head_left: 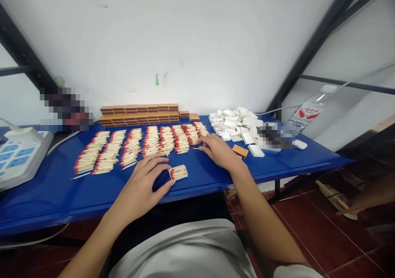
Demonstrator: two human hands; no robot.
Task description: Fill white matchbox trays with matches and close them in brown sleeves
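"Near the front edge of the shiny blue worktop (210,173), where's the small white open tray (182,178) of red-tipped matches?"

"At the left hand (145,181), its fingers pinching the left end."

"And the right hand (216,149)?"

"Fingers bent, beside the rightmost heap of pale wooden matches (201,128); I can't tell whether they pinch one."

"What's around?"

"Stacked brown matchboxes (138,114) behind, jumbled small white rectangular boxes (231,123) rightward, a clear plastic bottle (308,109) beyond."
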